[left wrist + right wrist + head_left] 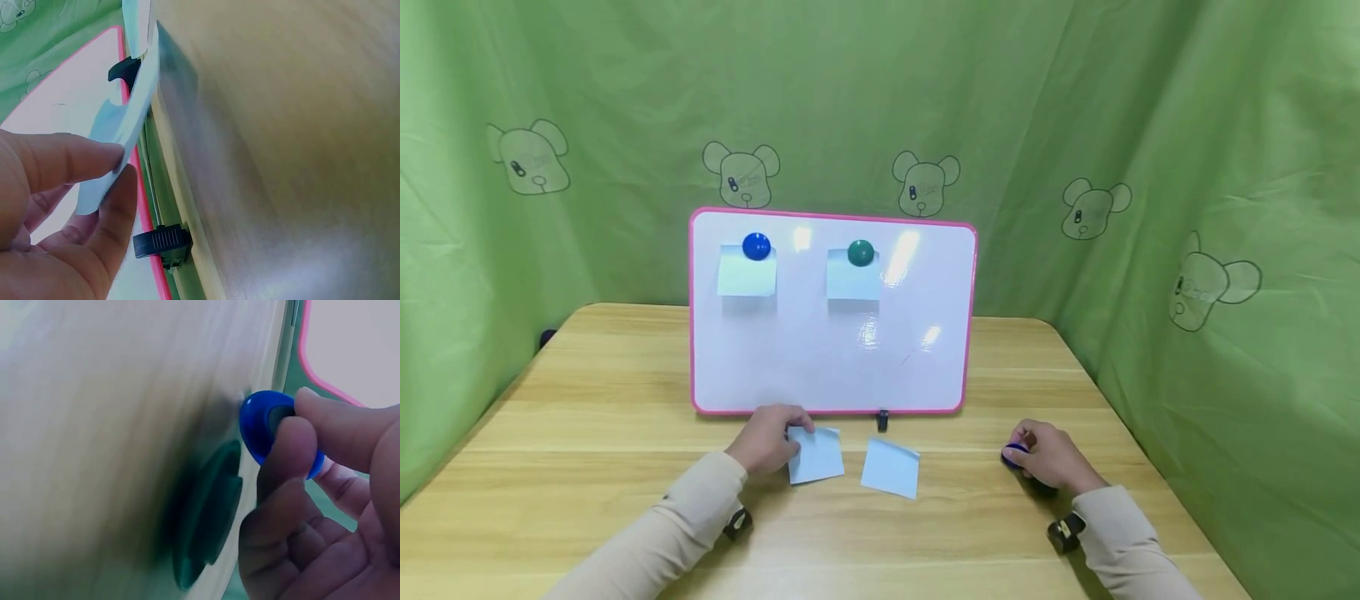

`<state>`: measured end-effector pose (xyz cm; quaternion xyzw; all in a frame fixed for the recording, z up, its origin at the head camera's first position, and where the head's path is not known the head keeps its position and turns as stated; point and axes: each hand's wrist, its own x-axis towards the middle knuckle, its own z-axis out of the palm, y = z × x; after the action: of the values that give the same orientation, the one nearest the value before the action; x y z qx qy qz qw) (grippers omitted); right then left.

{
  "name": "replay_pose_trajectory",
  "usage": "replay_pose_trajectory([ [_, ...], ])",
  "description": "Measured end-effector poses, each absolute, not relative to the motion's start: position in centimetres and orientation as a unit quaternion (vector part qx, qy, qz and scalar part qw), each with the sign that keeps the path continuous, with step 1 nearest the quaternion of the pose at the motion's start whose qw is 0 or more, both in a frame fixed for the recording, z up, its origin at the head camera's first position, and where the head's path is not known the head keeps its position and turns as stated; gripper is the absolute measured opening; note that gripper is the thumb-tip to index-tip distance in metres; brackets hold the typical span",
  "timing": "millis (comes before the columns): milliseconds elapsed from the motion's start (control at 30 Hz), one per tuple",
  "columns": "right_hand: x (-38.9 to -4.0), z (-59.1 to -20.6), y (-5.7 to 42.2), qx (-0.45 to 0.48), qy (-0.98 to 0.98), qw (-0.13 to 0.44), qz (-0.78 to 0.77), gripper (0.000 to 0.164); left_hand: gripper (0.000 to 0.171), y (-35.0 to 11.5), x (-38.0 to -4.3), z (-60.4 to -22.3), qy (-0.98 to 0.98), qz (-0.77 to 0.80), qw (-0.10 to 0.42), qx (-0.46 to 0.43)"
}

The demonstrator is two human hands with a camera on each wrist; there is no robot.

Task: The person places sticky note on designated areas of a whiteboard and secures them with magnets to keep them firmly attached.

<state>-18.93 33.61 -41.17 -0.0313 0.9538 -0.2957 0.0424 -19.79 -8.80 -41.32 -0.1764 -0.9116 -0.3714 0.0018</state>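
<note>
My left hand (769, 440) pinches the edge of a light blue sticky note (818, 457) between thumb and fingers. In the left wrist view the same note (140, 106) stands tilted up on edge over the table. A second sticky note (891, 468) lies on the table just to its right. Over at the right, my right hand (1051, 457) holds a round blue magnet (1015, 455) by thumb and fingertips. The right wrist view shows that magnet (256, 425) with its dark back partly covered by a finger. Close below it is a round green magnet (209, 515), mostly hidden by the hand in the head view.
A whiteboard (820, 358) with a pink frame stands behind the notes, on black clip feet (882, 420). On it, a blue magnet (756, 246) and a green magnet (861, 252) each hold one sticky note. Green curtain (865, 100) encloses the wooden table (587, 400).
</note>
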Motion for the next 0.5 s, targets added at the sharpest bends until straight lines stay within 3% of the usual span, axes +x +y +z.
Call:
replay_pose_trajectory([
  [500,-19.43,-41.32,33.83,-0.057,0.961,-0.009,-0.271,0.017,0.040,-8.51,-20.34,-40.83,-0.911,-0.380,-0.001,-0.159],
])
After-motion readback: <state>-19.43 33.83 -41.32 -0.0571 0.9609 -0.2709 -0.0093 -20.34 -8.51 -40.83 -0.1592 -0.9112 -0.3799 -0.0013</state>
